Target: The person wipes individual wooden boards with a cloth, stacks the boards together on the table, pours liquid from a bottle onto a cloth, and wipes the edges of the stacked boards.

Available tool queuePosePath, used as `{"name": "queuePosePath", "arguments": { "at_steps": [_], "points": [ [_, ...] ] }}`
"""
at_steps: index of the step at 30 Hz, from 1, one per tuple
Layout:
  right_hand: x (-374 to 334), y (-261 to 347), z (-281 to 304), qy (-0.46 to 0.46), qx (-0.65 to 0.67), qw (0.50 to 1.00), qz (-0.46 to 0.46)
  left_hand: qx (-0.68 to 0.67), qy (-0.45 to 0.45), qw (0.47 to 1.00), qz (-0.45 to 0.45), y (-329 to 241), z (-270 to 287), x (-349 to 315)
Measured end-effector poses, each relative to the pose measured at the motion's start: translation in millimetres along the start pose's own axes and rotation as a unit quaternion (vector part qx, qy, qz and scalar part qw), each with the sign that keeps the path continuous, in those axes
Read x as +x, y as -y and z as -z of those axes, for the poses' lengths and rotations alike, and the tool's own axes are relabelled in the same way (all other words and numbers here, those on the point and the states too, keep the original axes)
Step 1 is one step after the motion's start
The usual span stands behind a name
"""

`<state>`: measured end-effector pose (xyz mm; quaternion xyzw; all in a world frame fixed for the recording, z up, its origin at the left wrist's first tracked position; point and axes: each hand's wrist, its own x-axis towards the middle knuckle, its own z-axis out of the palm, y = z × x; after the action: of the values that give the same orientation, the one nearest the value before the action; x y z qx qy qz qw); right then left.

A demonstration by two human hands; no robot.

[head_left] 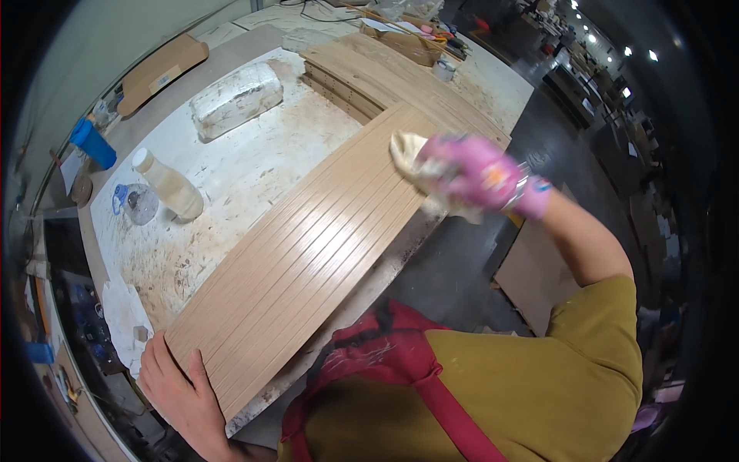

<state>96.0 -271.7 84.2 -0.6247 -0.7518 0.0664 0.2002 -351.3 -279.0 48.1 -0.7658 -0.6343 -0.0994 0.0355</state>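
A long light-brown wooden panel (308, 231) with lengthwise grooves slants across the worktable, glossy near its middle. At its near left end is my bare left hand (181, 393), thumb on top and fingers stretched along the end edge, gripping it. My right hand (477, 173), in a pink glove with a flower pattern, is blurred by motion. It is closed on a crumpled cream cloth (409, 154), which lies against the panel's far right part. Some of the cloth hangs past the panel's edge.
Beyond the panel lie stacked wooden boards (362, 65). Left of it, the stained white worktable (254, 181) bears a plastic-wrapped block (237, 100), a milky bottle (169, 185) and a round clear lid (141, 204). A blue cup (92, 144) and cardboard piece (162, 73) sit farther left.
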Motion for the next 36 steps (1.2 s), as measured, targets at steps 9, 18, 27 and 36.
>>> {"name": "queuePosePath", "arguments": {
  "at_steps": [9,18,27,36],
  "points": [
    [19,-12,4,0.081,-0.171,0.982,0.0,0.014,-0.008,1.0,-0.001,3,-2,1],
    [19,-5,3,0.121,-0.138,0.983,0.01,-0.005,-0.002,1.0,0.024,-2,0,4],
    [19,25,-16,0.102,-0.109,0.988,0.049,0.008,-0.014,1.0,0.021,-2,-1,4],
    [-1,-113,62,0.083,-0.293,0.936,-0.176,-0.017,-0.019,1.0,0.009,-8,-4,10]
  ]
}}
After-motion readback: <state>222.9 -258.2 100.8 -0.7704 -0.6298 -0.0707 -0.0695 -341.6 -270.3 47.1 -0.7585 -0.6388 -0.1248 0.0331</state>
